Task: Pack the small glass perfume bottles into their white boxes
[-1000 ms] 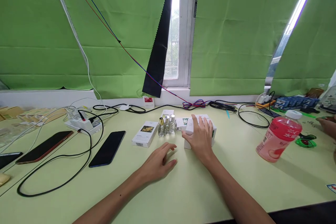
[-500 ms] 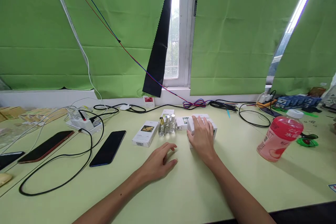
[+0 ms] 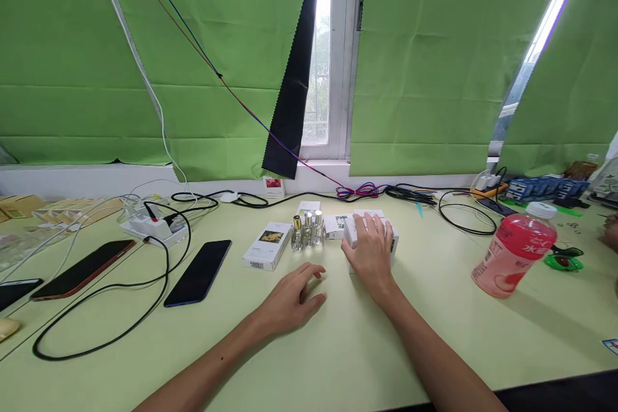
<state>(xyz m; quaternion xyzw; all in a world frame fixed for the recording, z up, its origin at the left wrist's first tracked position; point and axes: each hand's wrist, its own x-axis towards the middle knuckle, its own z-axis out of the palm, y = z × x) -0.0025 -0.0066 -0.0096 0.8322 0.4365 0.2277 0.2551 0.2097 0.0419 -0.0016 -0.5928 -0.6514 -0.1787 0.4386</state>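
My right hand (image 3: 371, 251) lies over a small white box (image 3: 352, 232), its thumb at the left side and its fingers across the top. Part of the box is hidden beneath the palm. My left hand (image 3: 292, 296) rests on the table, fingers loosely curved and apart from the thumb, with nothing in it. Beyond it stand three small glass bottles (image 3: 308, 233), one with a gold cap and two with silvery caps. To their left lies a white box with a yellow flower picture (image 3: 268, 246). Another white box (image 3: 334, 226) is partly behind my right hand.
A pink drink bottle (image 3: 514, 251) stands on the right near a green and black object (image 3: 564, 260). Phones (image 3: 197, 273) and a power strip (image 3: 154, 228) with looping black cables occupy the left. Coiled cables (image 3: 410, 194) run along the wall. Part of another person shows at the right edge.
Part of another person has come into view at the right edge. My right hand has shifted very slightly on the white box; my left hand stays where it was.
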